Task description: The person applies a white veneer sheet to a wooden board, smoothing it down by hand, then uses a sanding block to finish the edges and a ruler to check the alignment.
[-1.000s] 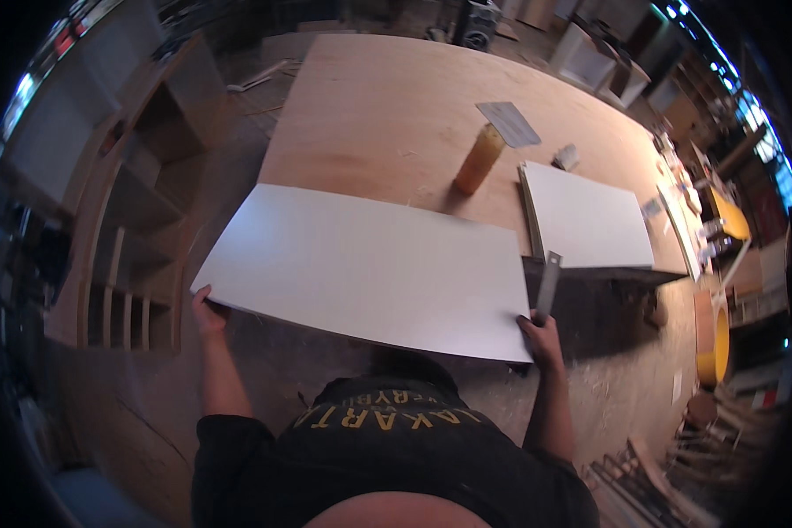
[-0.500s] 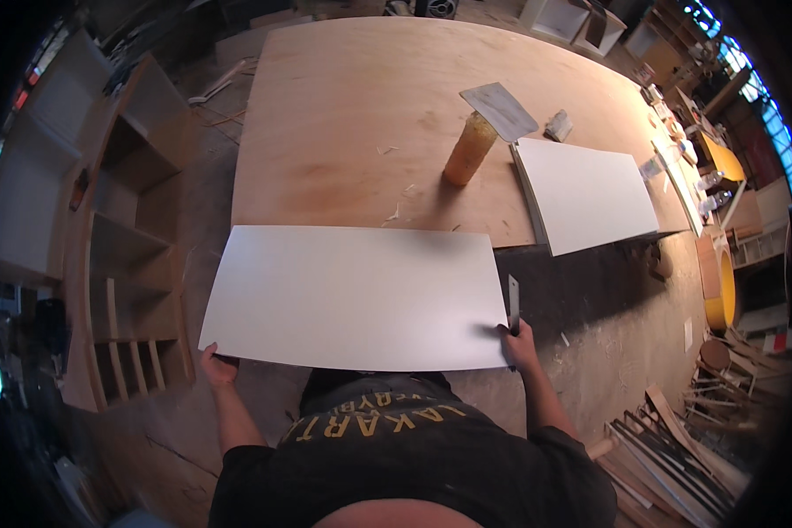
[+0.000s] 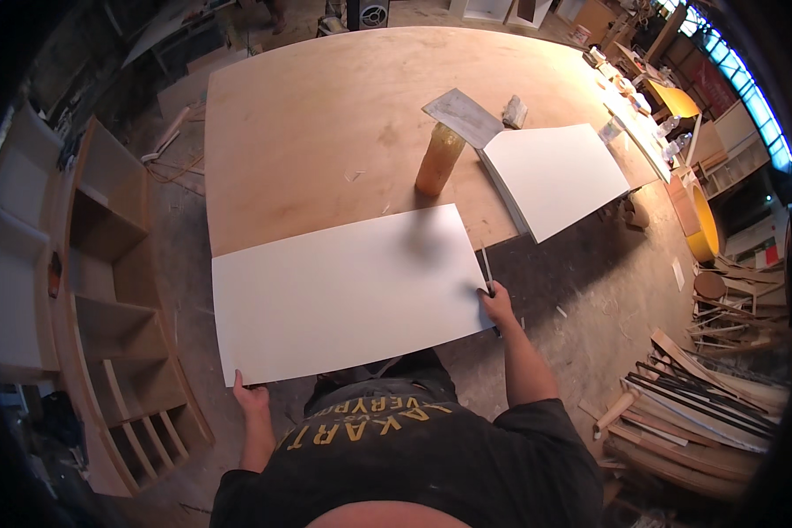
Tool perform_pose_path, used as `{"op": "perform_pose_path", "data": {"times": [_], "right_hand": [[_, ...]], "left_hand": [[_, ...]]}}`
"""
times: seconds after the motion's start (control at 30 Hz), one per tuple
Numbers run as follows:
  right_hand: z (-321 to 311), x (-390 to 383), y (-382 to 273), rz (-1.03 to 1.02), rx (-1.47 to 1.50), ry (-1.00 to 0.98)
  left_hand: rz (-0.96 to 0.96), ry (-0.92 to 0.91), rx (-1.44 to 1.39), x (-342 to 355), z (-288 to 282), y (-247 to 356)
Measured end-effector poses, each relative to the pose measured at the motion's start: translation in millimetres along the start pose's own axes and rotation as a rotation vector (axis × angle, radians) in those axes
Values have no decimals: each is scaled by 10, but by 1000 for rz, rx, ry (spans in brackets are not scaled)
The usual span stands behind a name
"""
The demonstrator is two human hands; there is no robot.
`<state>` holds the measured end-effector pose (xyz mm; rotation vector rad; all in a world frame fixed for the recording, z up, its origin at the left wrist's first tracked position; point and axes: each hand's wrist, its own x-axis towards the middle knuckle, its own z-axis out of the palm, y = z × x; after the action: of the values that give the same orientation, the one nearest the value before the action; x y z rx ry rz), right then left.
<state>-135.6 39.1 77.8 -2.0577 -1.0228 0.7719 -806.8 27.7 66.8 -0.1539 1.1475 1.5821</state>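
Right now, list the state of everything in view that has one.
White panel: held at both ends
Left hand: closed on its near-left corner
Right hand: closed on its right edge and slim tool
Amber container: upright
Gray plate: atop the container
Panel stack: overhanging table
Wooden cabinet: doorless

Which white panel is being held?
The longer, nearer white panel: left hand at its near-left corner, right hand at its right edge. The white panel stack at the right of the wooden tabletop is touched by neither.
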Motion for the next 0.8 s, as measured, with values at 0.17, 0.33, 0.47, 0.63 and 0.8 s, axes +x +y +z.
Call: {"op": "perform_pose_path", "data": {"times": [0.17,0.33,0.47,0.63,0.8], "right_hand": [[90,252,-48,-17,1,-11],[19,303,-115,16,52,-31],[11,434,-16,83,142,-45],[-36,508,99,39,104,-19],[-1,566,278,87,127,-51]], "left_hand": [[128,42,125,148,24,-269],[117,163,152,252,13,-424],[76,106,226,283,-15,-459],[-14,7,191,284,-28,-547],[181,140,406,188,177,-520]]}}
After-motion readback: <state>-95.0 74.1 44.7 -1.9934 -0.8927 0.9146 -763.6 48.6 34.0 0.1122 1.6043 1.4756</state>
